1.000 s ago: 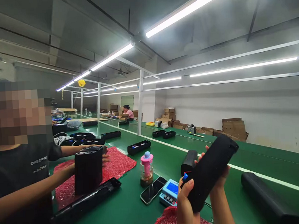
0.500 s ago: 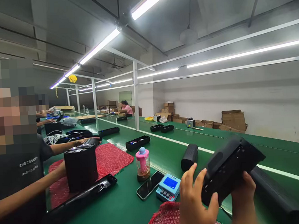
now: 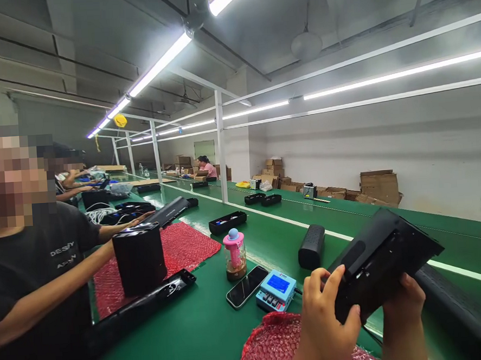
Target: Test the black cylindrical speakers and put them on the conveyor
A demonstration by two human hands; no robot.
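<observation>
Both the left hand and right hand gripped a black speaker housing above the green worktop, right of the blue tester, tilted flatter than earlier; bare worktop lay leftward.

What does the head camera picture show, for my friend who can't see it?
Two hands, the left hand and the right hand, hold up a long black speaker housing above a green worktable. On the table sit a phone, a blue meter and a pink bottle. A co-worker stands at the left.
</observation>
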